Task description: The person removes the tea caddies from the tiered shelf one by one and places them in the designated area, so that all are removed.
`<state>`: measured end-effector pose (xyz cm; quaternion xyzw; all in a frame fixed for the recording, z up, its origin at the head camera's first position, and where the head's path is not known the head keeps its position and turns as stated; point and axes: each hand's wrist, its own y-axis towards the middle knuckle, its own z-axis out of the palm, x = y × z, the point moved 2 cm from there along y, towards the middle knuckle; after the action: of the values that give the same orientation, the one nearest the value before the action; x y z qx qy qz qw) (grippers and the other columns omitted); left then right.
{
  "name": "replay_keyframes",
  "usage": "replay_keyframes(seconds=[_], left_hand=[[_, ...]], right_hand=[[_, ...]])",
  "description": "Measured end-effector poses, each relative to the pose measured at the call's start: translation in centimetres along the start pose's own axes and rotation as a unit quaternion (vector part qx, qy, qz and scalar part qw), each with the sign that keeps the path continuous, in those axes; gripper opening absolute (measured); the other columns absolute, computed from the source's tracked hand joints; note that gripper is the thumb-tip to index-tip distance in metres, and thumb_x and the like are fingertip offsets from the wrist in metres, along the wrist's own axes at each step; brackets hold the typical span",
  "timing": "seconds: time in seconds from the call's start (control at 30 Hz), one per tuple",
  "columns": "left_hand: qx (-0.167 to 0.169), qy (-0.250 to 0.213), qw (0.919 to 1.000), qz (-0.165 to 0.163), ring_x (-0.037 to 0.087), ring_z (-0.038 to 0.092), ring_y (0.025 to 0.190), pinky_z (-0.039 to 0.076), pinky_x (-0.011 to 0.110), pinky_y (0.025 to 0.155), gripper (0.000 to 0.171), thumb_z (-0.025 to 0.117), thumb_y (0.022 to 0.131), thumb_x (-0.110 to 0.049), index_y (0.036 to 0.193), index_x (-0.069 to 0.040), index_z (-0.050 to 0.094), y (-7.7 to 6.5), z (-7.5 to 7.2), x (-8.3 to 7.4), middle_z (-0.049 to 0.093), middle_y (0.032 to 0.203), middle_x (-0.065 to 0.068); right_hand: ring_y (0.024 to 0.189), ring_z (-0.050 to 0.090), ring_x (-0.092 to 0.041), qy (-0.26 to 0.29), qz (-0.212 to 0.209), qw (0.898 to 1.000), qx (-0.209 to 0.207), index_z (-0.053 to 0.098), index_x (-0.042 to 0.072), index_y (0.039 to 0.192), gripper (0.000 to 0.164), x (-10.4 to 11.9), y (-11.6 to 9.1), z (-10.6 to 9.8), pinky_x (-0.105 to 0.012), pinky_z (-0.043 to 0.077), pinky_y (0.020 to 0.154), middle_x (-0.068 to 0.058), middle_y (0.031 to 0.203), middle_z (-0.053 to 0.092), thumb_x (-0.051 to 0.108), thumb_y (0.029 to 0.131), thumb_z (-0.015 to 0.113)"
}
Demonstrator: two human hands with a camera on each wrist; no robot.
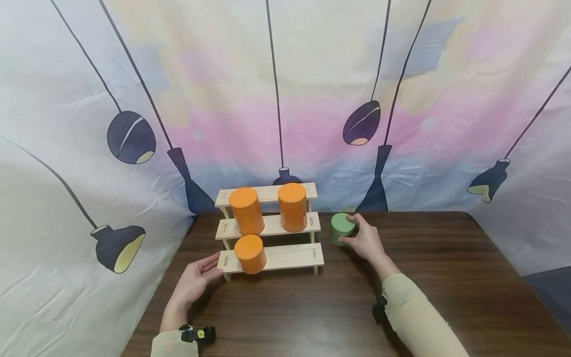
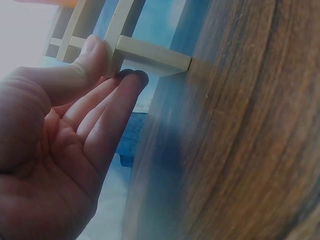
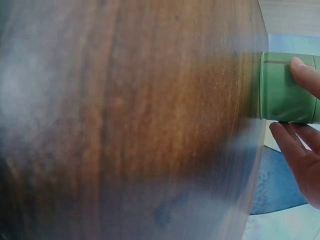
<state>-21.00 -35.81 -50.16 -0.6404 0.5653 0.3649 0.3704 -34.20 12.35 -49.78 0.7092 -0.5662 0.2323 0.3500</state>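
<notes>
A small green lidded tin (image 1: 341,227) is at the back of the table, right of a three-step wooden rack (image 1: 290,256). My right hand (image 1: 368,241) grips the tin from its right side; in the right wrist view the thumb and fingers lie on opposite sides of the green tin (image 3: 280,92). At the rack's lower left end, my left hand (image 1: 195,281) holds the end of the bottom board, thumb on one face and fingers on the other. Two tall orange tins (image 1: 247,213) (image 1: 292,208) stand on the middle step. One short orange tin (image 1: 250,255) stands on the bottom step.
The dark wooden table (image 1: 294,312) extends in front of the rack and to its right. A cloth backdrop (image 1: 312,74) printed with hanging lamps rises behind the table and along both sides.
</notes>
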Motion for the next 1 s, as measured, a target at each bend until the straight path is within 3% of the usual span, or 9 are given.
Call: replay_keyframes(seconds=[0.53, 0.73, 1.0], left_hand=[[0.006, -0.003, 0.9999, 0.009, 0.035, 0.057, 0.140, 0.055, 0.034, 0.106, 0.057, 0.071, 0.104, -0.009, 0.155, 0.004, 0.051, -0.31, -0.08, -0.09, 0.057, 0.152, 0.022], [0.005, 0.003, 1.0000, 0.006, 0.035, 0.058, 0.140, 0.055, 0.033, 0.106, 0.057, 0.071, 0.104, -0.010, 0.156, 0.003, 0.051, -0.07, -0.04, -0.16, 0.058, 0.152, 0.021], [0.002, 0.002, 1.0000, 0.001, 0.034, 0.058, 0.139, 0.054, 0.037, 0.107, 0.057, 0.071, 0.104, -0.010, 0.156, 0.003, 0.051, 0.02, -0.12, 0.06, 0.058, 0.152, 0.021]], right_hand=[[0.139, 0.053, -0.047, -0.002, -0.005, 1.000, 0.009, 0.055, 0.003, 0.141, 0.069, 0.26, -0.03, -0.04, -0.063, 0.049, 0.109, -0.017, 0.158, 0.054, 0.018, 0.086, 0.093], [0.135, 0.057, -0.047, -0.003, 0.002, 1.000, 0.022, 0.048, 0.005, 0.152, 0.078, -0.01, -0.07, 0.09, -0.063, 0.052, 0.105, -0.024, 0.159, 0.050, 0.020, 0.089, 0.091], [0.134, 0.056, -0.048, -0.005, -0.018, 1.000, 0.014, 0.041, 0.010, 0.161, 0.093, -0.27, -0.39, -0.13, -0.067, 0.050, 0.103, -0.027, 0.153, 0.054, 0.022, 0.086, 0.094]])
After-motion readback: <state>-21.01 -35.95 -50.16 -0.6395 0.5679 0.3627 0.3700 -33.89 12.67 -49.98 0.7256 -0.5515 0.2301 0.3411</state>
